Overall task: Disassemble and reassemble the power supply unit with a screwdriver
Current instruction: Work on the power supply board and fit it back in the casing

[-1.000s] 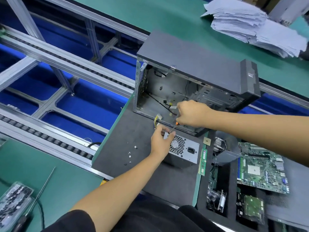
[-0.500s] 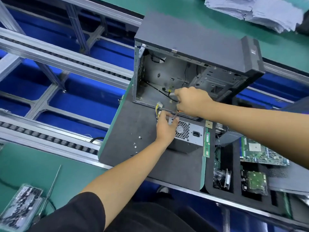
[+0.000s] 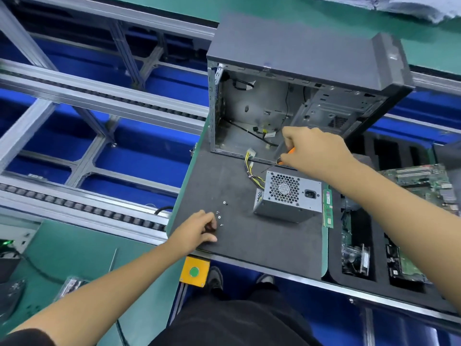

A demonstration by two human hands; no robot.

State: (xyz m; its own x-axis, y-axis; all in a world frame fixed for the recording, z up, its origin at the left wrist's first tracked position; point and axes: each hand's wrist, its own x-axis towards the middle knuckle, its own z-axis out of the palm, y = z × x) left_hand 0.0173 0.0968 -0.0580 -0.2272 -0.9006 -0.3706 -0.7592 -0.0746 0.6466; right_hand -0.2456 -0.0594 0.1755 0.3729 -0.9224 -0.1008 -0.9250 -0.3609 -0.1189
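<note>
The grey power supply unit (image 3: pixel 289 196) lies on the dark foam mat (image 3: pixel 249 236), fan grille up, its yellow and black cables (image 3: pixel 252 166) trailing toward the open computer case (image 3: pixel 287 106). My right hand (image 3: pixel 314 152) hovers just above the unit and grips an orange-handled screwdriver (image 3: pixel 287 156), whose thin shaft points down-left. My left hand (image 3: pixel 199 229) is low on the mat, left of the unit, fingertips curled down at several small loose screws (image 3: pixel 219 216). Whether a screw is pinched is hidden by the fingers.
A RAM stick (image 3: pixel 328 208) lies right of the unit. A foam tray (image 3: pixel 379 250) at right holds a motherboard (image 3: pixel 424 183) and other parts. A yellow box with a green button (image 3: pixel 194 270) sits under the mat's front edge. Conveyor rails (image 3: pixel 99 101) run to the left.
My left hand let go of the power supply and moved down-left to the loose screws. My right hand stays above the unit with the screwdriver. The camera view shifted.
</note>
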